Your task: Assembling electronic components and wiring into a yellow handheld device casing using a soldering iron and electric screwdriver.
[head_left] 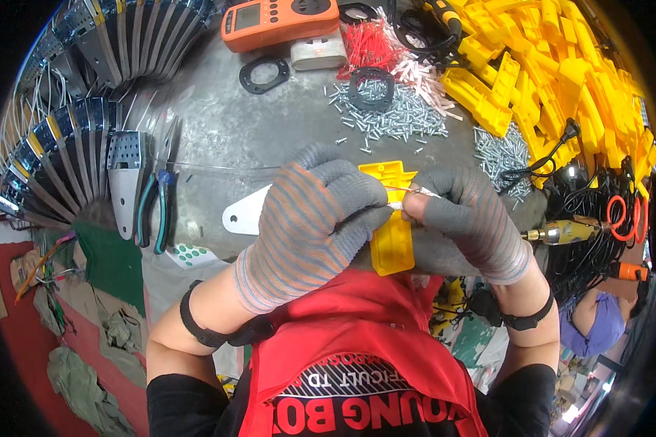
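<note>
Both hands wear grey striped gloves and meet over a yellow plastic housing [393, 251] at the table's near edge. My left hand [313, 215] is closed in a pinch at a thin red wire [397, 189], beside a small white piece. From the other side, my right hand [470, 215] pinches the wire's other end, its bare thumb tip showing. The housing lies beneath the fingers, its middle partly hidden. A pale metal plate [242, 215] with a hole sticks out from behind my left hand.
Blue-handled pliers [157, 207] and stacked metal plates [58, 164] lie left. Screws [390, 116], an orange meter [280, 22] and a black ring gasket [264, 75] lie at the back. Yellow housings [554, 73] pile up far right, above a screwdriver [561, 233] and orange-handled scissors [617, 215].
</note>
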Tool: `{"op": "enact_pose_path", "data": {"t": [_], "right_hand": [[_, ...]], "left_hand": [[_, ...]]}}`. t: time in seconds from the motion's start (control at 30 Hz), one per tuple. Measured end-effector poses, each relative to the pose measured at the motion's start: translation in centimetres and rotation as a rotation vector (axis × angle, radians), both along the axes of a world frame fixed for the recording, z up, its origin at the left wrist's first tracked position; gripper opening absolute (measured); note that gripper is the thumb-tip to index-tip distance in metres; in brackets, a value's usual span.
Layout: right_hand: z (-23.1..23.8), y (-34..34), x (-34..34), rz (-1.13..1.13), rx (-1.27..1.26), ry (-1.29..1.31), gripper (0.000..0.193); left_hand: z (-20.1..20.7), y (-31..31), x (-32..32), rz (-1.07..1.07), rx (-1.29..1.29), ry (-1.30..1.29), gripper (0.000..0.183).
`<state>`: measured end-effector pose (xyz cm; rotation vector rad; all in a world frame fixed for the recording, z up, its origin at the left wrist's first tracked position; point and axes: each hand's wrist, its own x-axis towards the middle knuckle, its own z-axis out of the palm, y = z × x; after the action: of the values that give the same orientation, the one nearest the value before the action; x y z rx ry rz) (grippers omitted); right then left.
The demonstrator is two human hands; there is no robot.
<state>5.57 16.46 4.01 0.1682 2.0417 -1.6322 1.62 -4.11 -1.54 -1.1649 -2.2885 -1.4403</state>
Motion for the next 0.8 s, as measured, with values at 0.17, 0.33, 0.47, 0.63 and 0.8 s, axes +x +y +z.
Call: {"op": "enact_pose_path", "data": {"t": [0.17,0.33,0.47,0.63,0.8], "right_hand": [[0.5,-0.2,-0.4,0.037,0.094,0.018,0.028],[0.4,0.8,0.1,0.023,0.067,-0.010,0.027],[0.2,1.1,0.4,0.062,0.214,0.140,0.026],[0.3,0.6,0.5,0.125,0.255,0.242,0.026],[0.6,0.5,0.6,0.063,0.171,0.019,0.026]], "left_hand": [[0.2,0.0,0.1,0.006,-0.042,0.005,0.020],[0.6,-0.2,-0.4,-0.108,-0.036,-0.034,0.019],[1.0,-0.4,0.1,-0.074,-0.124,-0.122,0.019],[1.9,-0.3,0.1,-0.116,-0.233,-0.093,0.019],[0.7,-0.1,-0.1,-0.135,-0.088,-0.097,0.019]]}}
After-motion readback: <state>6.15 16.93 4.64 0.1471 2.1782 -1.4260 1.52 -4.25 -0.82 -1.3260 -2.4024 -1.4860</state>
